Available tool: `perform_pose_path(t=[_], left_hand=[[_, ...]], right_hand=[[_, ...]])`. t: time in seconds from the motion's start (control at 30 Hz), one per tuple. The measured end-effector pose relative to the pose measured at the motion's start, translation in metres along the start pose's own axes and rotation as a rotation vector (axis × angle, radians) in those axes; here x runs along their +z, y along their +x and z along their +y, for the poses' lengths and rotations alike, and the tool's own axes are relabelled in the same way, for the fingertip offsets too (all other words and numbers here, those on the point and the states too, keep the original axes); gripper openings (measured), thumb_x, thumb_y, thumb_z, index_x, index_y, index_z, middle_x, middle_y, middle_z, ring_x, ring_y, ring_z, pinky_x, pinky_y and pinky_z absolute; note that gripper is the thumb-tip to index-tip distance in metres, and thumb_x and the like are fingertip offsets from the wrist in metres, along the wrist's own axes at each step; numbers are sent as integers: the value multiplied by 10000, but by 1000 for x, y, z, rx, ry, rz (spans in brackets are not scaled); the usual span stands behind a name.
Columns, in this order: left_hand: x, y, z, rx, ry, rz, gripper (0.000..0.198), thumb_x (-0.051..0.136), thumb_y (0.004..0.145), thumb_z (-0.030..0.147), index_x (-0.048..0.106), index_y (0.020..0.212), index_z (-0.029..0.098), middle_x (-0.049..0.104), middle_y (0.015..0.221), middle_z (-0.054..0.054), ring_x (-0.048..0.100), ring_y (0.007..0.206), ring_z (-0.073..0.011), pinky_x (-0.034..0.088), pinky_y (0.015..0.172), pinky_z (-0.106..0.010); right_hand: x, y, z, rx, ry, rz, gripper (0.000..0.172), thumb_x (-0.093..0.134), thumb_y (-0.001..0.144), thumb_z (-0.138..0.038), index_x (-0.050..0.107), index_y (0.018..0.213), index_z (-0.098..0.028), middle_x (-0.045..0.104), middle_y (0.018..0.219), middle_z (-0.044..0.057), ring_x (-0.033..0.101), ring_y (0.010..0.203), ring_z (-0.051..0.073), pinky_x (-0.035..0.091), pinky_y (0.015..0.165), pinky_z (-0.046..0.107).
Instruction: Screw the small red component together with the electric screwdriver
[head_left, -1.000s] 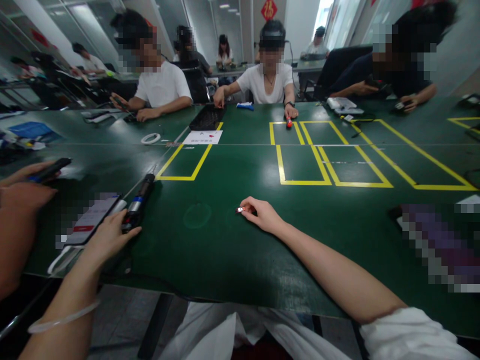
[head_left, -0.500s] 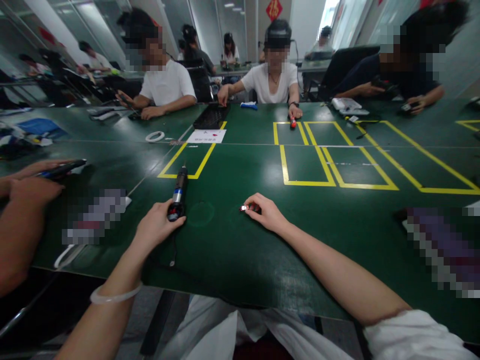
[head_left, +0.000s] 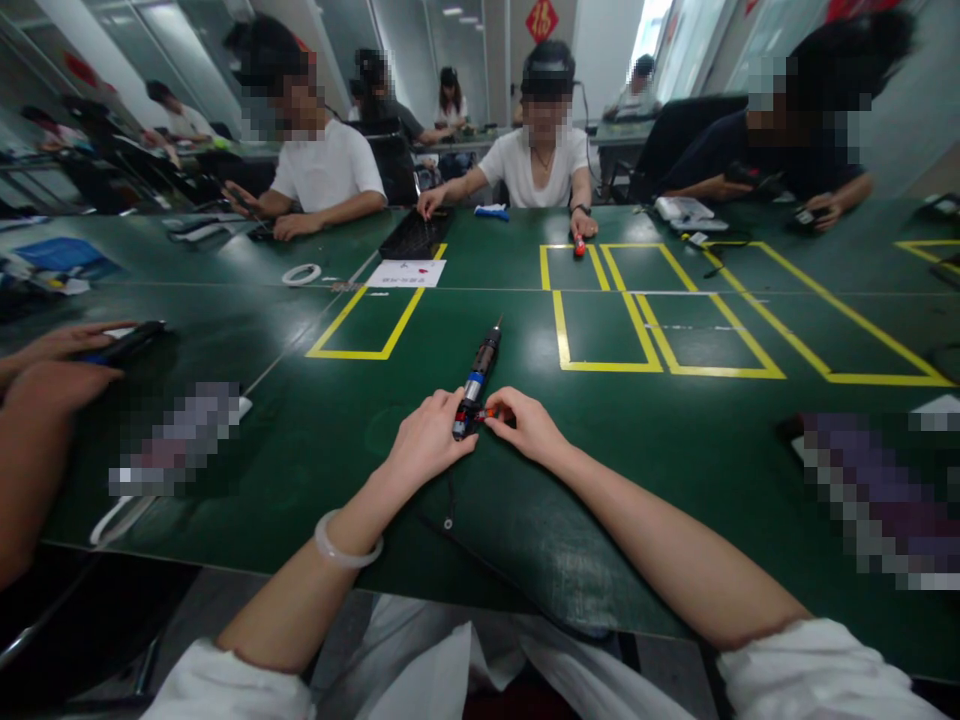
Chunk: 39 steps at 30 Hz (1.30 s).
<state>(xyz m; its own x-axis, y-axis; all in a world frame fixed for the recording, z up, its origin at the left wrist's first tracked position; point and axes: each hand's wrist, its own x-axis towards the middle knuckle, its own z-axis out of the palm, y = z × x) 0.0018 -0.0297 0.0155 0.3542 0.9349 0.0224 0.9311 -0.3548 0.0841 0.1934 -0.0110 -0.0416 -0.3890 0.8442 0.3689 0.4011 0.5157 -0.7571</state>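
My left hand [head_left: 429, 432], with a pale bangle [head_left: 346, 540] at its wrist, is closed around the rear of an electric screwdriver [head_left: 480, 372]. This tool is dark with a blue and silver band, and its thin bit points away from me to the upper right. A dark cord [head_left: 480, 555] trails from its rear end toward the table edge. Close by on the right, my right hand [head_left: 531, 422] pinches a small red and shiny piece [head_left: 487, 413] beside the screwdriver's rear. The piece is too small to name, and whether it touches the tool I cannot tell.
Yellow tape outlines [head_left: 609, 366] mark the green table [head_left: 660, 480]. Beyond lie a black tray [head_left: 409, 236], a printed sheet [head_left: 409, 273] and a white ring [head_left: 301, 274]. Several people sit across; a co-worker's arm [head_left: 45, 420] is at left. Blurred-out items lie at both sides.
My left hand has carried the screwdriver rightward to my right hand, and the tool now tilts to the right. My right hand has stayed in about the same place with the small piece.
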Motion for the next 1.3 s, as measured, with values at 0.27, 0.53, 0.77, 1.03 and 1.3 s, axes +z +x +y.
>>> perform_pose_path(t=[0.27, 0.53, 0.77, 1.03, 1.3], left_hand=[[5, -2, 2, -27, -8, 12, 621, 543, 844, 464, 398, 1382, 189, 554, 1193, -108, 568, 1076, -264, 500, 819, -350], [12, -5, 13, -18, 55, 85, 589, 514, 860, 463, 396, 1362, 178, 563, 1162, -109, 561, 1032, -256, 488, 772, -339], [13, -6, 11, -22, 48, 97, 592, 500, 872, 466, 381, 1379, 185, 565, 1169, -99, 563, 1024, -242, 473, 769, -324], [15, -6, 11, -33, 29, 112, 601, 479, 887, 504, 398, 1389, 183, 570, 1166, -114, 564, 1011, -252, 456, 811, -348], [20, -6, 8, -43, 19, 128, 578, 416, 922, 509, 405, 1400, 184, 574, 1181, -127, 567, 1035, -266, 424, 867, -373]], right_hand=[[2, -2, -3, -26, -75, -28, 110, 620, 857, -209, 559, 948, -202, 583, 895, -2, 556, 716, 117, 443, 688, 237], [-1, -2, -8, -82, -222, -47, 80, 614, 887, -237, 587, 952, -200, 582, 880, 8, 556, 761, 137, 425, 697, 244], [-2, -4, -12, -90, -175, -27, 89, 561, 911, -217, 614, 982, -203, 573, 952, 27, 572, 828, 138, 446, 743, 244], [-3, -3, -12, -81, -166, -29, 76, 547, 913, -219, 618, 932, -199, 624, 874, 26, 580, 763, 142, 445, 754, 267], [-6, -3, -17, -72, -109, -34, 119, 558, 873, -187, 601, 983, -193, 661, 869, 8, 593, 695, 118, 452, 724, 249]])
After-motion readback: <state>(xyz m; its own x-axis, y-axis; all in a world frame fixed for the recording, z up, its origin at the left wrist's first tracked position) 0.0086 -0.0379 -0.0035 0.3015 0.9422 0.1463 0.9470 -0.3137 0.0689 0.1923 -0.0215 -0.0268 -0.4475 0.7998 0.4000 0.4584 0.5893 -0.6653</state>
